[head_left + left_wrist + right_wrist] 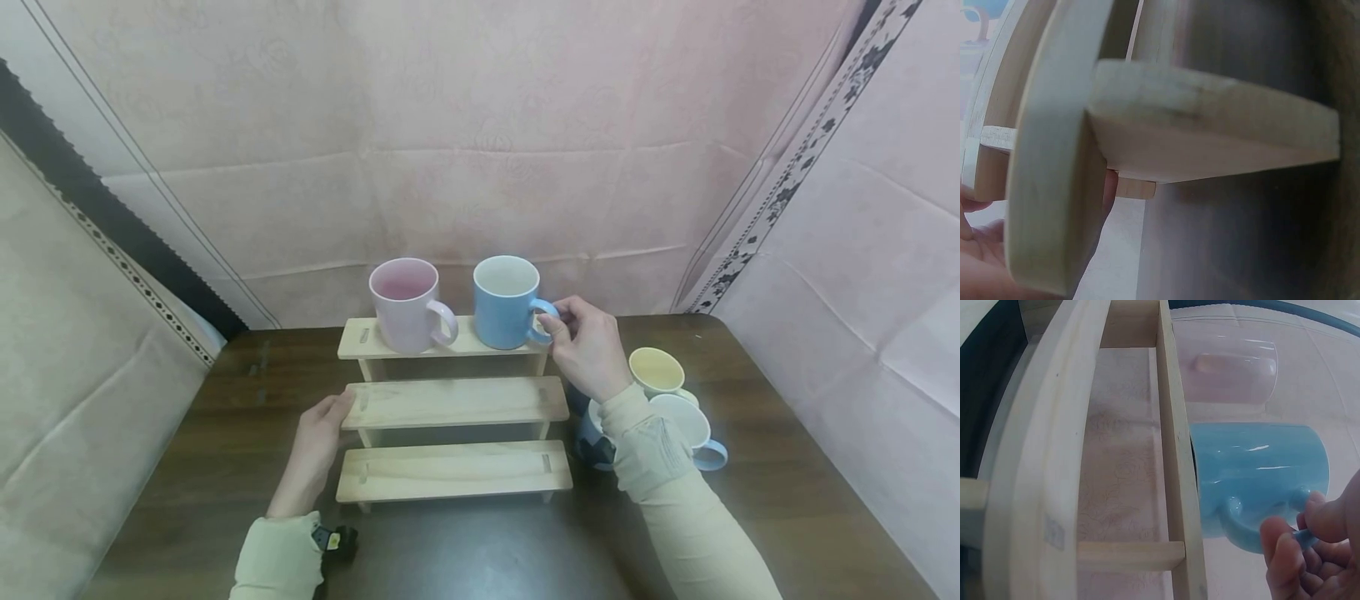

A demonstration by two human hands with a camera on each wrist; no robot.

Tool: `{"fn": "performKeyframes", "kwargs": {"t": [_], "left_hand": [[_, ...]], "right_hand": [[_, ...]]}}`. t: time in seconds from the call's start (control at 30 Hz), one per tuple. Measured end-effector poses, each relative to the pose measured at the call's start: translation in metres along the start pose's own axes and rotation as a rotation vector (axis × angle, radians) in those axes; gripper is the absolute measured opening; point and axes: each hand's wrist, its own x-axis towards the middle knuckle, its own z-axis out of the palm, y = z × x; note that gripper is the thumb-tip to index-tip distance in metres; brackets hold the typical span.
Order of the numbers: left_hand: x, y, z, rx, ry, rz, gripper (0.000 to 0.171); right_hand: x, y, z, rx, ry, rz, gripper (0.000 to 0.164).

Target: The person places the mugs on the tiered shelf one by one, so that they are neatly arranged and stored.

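Note:
On the top step of a three-step wooden shelf stand two mugs side by side. My right hand pinches the handle of the blue mug, which is upright at the right end. In the right wrist view, thumb and fingertips close on the handle of this blue mug. To its left is the lilac mug, its handle facing right. My left hand grips the left end of the middle step. The left wrist view shows its fingers around the board, partly hidden by the wood.
Right of the shelf, under my right forearm, several mugs are grouped on the dark wooden table: a yellow one, a pale blue one and a blue dark-patterned one, partly covered. Pale cloth hangs behind and at both sides.

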Motion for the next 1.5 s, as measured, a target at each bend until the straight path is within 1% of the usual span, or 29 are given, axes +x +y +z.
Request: {"fn": "performKeyframes", "kwargs": {"t": [0.37, 0.63, 0.8, 0.9, 1.03, 1.17, 1.23, 1.37, 1.5], "left_hand": [[0.001, 0.001, 0.0, -0.008, -0.002, 0.005, 0.057], [0.001, 0.001, 0.0, -0.006, -0.001, 0.003, 0.056], [0.002, 0.002, -0.001, -0.002, -0.006, -0.003, 0.059], [0.002, 0.002, -0.001, 0.008, -0.011, -0.009, 0.061], [0.002, 0.001, -0.001, 0.009, -0.013, -0.013, 0.062], [0.002, -0.002, -0.001, 0.008, -0.014, -0.015, 0.062], [0.002, -0.003, -0.001, 0.009, -0.016, -0.015, 0.062], [0.001, -0.002, -0.001, 0.011, -0.018, -0.014, 0.063], [0.0, -0.002, -0.001, 0.015, -0.023, -0.016, 0.064]], "right_hand": [[-0.001, 0.002, -0.002, 0.014, -0.02, 0.015, 0.015], [-0.001, 0.003, -0.004, 0.038, -0.054, 0.025, 0.016], [0.0, 0.001, -0.006, 0.076, -0.097, 0.066, 0.018], [0.0, -0.001, -0.007, 0.079, -0.117, 0.089, 0.02], [-0.001, 0.001, -0.01, 0.033, -0.142, 0.091, 0.028], [-0.007, 0.003, -0.016, -0.045, -0.189, 0.085, 0.045], [-0.011, 0.005, -0.021, -0.077, -0.217, 0.097, 0.054], [-0.025, 0.007, -0.034, -0.122, -0.244, 0.134, 0.056], [-0.042, 0.013, -0.049, -0.161, -0.214, 0.142, 0.051]]}}
